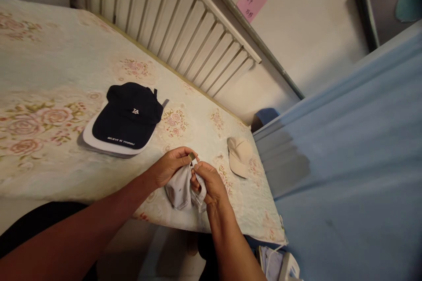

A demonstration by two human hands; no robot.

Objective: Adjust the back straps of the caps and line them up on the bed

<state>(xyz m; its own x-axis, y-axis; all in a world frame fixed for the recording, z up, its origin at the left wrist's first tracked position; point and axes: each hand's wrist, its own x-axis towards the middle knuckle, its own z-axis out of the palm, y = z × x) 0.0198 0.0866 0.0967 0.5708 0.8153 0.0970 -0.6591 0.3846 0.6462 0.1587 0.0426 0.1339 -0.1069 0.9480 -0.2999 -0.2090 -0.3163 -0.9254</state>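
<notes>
Currently: light-grey baseball cap (180,189), seven o'clock, at the bed (194,127) edge; probably light, floppy. Your left fingers (180,151) pinch its metal buckle (191,156), right fingers (201,167) its strap (194,163): likely the firmest holds.

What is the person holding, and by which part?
A light grey cap, by its strap: left hand at the buckle, right hand beside it.

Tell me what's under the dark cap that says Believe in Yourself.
Beyond the front of the dark cap, a white edge shows; I can't tell whether it's a separate cap. The floral cover spreads around, but the area beneath is hidden.
</notes>
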